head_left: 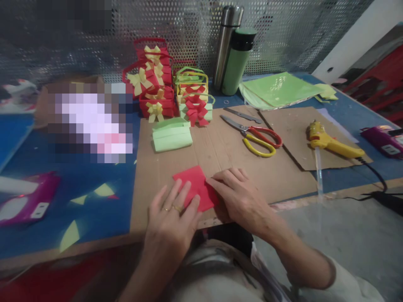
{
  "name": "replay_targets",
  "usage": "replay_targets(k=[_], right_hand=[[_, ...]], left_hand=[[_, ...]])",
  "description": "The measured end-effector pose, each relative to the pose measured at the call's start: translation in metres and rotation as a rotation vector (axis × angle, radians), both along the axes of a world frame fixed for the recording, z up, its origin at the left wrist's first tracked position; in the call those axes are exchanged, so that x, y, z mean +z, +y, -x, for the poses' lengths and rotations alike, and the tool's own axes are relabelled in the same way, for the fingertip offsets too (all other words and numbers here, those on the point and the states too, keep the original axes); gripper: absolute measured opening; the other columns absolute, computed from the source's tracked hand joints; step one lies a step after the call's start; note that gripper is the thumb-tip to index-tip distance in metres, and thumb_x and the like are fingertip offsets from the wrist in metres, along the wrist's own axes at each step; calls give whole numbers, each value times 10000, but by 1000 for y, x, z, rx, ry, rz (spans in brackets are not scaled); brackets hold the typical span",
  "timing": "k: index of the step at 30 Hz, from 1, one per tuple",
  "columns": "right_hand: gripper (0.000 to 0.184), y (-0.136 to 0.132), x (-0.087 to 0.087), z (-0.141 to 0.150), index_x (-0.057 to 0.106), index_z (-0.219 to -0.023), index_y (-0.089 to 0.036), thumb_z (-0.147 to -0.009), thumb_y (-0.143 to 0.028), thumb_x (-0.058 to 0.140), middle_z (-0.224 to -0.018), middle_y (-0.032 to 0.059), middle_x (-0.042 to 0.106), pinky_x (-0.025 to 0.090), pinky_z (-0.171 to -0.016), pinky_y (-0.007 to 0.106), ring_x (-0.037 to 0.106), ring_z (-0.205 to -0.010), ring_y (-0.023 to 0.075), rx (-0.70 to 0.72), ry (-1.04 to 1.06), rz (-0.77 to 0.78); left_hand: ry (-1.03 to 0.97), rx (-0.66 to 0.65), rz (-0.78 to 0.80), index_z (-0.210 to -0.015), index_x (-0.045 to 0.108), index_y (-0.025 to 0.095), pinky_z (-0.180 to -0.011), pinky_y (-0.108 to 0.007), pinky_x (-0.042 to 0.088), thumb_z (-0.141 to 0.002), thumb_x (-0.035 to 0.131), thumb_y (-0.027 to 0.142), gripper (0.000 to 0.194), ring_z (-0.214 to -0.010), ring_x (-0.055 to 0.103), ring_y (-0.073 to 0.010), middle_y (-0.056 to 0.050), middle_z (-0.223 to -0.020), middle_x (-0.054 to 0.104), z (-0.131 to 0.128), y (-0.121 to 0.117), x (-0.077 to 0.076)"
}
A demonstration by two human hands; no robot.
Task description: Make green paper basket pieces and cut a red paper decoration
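Note:
A folded piece of red paper (197, 181) lies on the cardboard sheet (151, 176) near the front edge of the table. My left hand (174, 214) rests on its lower left part with the fingers spread and flat, two rings on them. At the paper's right edge, my right hand (236, 191) has its fingers bent and close together, gripping that edge; its thumb is hidden. Just beyond the paper sits a folded light green paper piece (172, 137). Scissors (252, 133) with one red and one yellow handle lie to the right, beside a loose dark blade (242, 115).
Behind stand several red paper baskets (154, 84) and green ones (195, 102) with bows. Two bottles, one steel (228, 46) and one green (237, 63), stand at the back near green sheets (280, 90). A yellow glue gun (333, 142) lies right; paper scraps (69, 235) lie left.

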State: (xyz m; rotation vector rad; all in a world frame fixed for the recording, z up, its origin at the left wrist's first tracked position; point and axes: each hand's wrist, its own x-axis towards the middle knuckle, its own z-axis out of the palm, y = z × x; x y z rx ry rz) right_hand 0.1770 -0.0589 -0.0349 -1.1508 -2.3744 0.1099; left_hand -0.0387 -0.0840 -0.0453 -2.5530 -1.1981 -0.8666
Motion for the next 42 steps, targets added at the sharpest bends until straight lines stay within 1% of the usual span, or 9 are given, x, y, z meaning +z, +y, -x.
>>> replay_targets(k=[4, 9, 15, 20, 25, 29, 34, 39, 42], right_hand=[[368, -10, -1, 0, 661, -1181, -114, -1070, -163, 313, -1132, 140, 674, 417, -832, 388, 517, -955, 254, 46, 7, -19], [374, -17, -5, 3, 657, -1187, -61, -1080, -181, 319, -1098, 145, 690, 411, -847, 401, 519, -949, 249, 89, 12, -47], [371, -17, -7, 3, 642, -1229, -78, -1085, -179, 315, -1141, 139, 695, 399, -883, 419, 531, -991, 240, 76, 23, -31], [348, -18, -6, 2, 631, -1249, -90, -1081, -183, 340, -1187, 134, 693, 383, -866, 420, 540, -1003, 239, 67, 31, -25], [331, -18, -7, 3, 617, -1264, -95, -1059, -158, 365, -1211, 142, 690, 393, -862, 429, 548, -1011, 252, 35, 26, -45], [294, -19, -7, 3, 631, -1216, -79, -1014, -105, 420, -1144, 153, 697, 415, -799, 417, 557, -945, 253, -3, 63, -73], [261, -21, -10, 0, 654, -1169, -98, -978, -90, 477, -1077, 143, 698, 443, -825, 418, 576, -921, 245, 75, 116, -99], [273, -22, -12, -1, 667, -1190, -110, -957, -114, 523, -1037, 125, 703, 453, -820, 414, 598, -905, 236, 64, 76, -119], [272, -22, -11, 1, 673, -1183, -114, -964, -118, 511, -1023, 118, 713, 453, -800, 415, 600, -898, 235, 59, 69, -110]], left_hand=[[1, 7, 1, -1103, 700, 127, -1046, -596, 467, -963, 612, 157, 168, -1246, 659, -380, -212, -1304, 704, 0, 0, -1], [10, 19, 13, -1118, 688, 139, -1038, -591, 482, -979, 596, 179, 172, -1249, 659, -371, -192, -1314, 705, 0, 0, -1], [29, 4, 4, -1142, 676, 114, -1016, -569, 533, -972, 591, 176, 200, -1258, 649, -385, -202, -1314, 701, 1, 1, -3], [43, 4, 0, -1134, 676, 108, -1000, -570, 552, -971, 581, 177, 201, -1254, 648, -398, -207, -1305, 703, 1, 2, -3], [30, 10, 9, -1118, 683, 120, -998, -545, 558, -963, 588, 174, 189, -1243, 659, -377, -200, -1288, 710, 1, 3, -1], [23, 20, 5, -1125, 681, 120, -1007, -536, 557, -956, 607, 170, 191, -1241, 661, -368, -203, -1284, 710, 0, 3, -1], [2, 20, -10, -1122, 681, 101, -1019, -553, 547, -948, 626, 147, 189, -1235, 664, -382, -215, -1278, 712, -1, 2, -5], [4, 6, -25, -1122, 685, 85, -1020, -565, 543, -933, 646, 131, 199, -1236, 661, -395, -238, -1278, 707, 0, 2, -7], [7, 1, -30, -1120, 686, 82, -1014, -570, 546, -930, 650, 132, 200, -1235, 661, -399, -241, -1278, 707, 0, 2, -6]])
